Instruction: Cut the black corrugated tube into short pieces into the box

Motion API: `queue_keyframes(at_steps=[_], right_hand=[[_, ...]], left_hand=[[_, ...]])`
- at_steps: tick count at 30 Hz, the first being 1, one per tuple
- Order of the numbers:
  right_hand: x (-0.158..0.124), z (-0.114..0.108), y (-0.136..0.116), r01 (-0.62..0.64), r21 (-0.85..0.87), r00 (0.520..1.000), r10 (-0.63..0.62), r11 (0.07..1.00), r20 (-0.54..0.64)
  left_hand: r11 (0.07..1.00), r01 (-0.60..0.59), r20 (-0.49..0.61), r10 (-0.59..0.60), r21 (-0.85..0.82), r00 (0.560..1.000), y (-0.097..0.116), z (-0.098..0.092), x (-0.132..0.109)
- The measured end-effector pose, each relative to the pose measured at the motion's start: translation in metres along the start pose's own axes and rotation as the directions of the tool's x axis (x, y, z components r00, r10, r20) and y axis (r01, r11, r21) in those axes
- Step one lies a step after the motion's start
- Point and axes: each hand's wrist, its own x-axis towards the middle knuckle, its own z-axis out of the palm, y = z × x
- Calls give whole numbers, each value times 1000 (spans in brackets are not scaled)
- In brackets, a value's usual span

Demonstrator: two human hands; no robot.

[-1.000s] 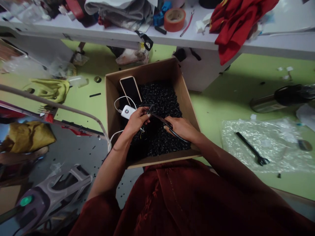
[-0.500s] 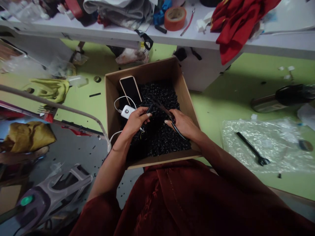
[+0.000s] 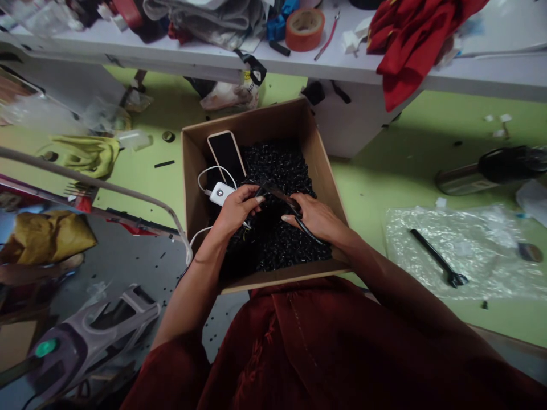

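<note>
So the scissors [image 3: 278, 193] are back down by the left hand's [image 3: 237, 208] fingertips now, instead of poking up past them like half a second ago. The right hand [image 3: 314, 217] also sits a touch farther up the box than a second back, thumb spread a bit wider from the fingers.

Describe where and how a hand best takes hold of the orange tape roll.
The orange tape roll lies flat, its hole facing up, a blue object close at its left: probably pinch the near wall from above, one finger inside.
</note>
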Motion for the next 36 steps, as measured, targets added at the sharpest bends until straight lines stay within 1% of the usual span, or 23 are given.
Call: queue_keyframes(at_steps=[5,11,13,15,17,18,20,21,23,25,26,28,30,32,34,36], right_hand=[[0,-1,-2,16,-9,1000,-16,1000,-3],[1,0,1,28,-30,999,-27,999,31],[2,2,2,28,-38,999,-27,999,30],[2,3,4,24,-47,999,-23,999,26],[2,5,4,20,-56,1000,-18,998,24],[2,5,3,15,-60,1000,-13,998,21],[3,5,2,-1,-65,1000,2,998,15],[3,4,2,-13,-68,1000,13,998,10],[4,4,2,-38,-75,999,38,996,-3],[5,3,4,-54,-80,998,53,995,-14],[5,3,5,-57,-81,998,56,995,-17],[5,3,6,-59,-80,998,57,995,-25],[5,3,7,-58,-74,998,56,996,-34],[4,3,6,-58,-65,998,56,996,-38],[4,1,4,-54,-54,998,53,997,-30],[3,0,3,-52,-43,998,51,998,-20]], left_hand=[[1000,-8,36,7,28,999,-3,0,1],[998,4,64,-9,67,998,-1,1,0],[993,12,71,-20,116,997,-1,1,0],[979,3,63,-16,205,998,0,0,-1],[940,-50,47,37,337,998,1,-2,-2],[906,-87,42,77,414,996,3,-3,-3],[813,-144,44,145,565,989,6,-5,-5],[764,-154,45,162,626,986,7,-6,-6],[692,-149,39,172,706,984,8,-7,-8],[670,-151,40,178,727,983,8,-6,-9],[680,-160,49,180,716,983,7,-5,-9],[744,-169,75,159,646,984,5,-3,-9],[834,-130,91,96,537,991,4,-1,-8],[894,-66,88,30,443,996,4,0,-7],[915,-30,71,1,403,997,6,1,-6],[916,-27,53,6,400,999,7,0,-5]])
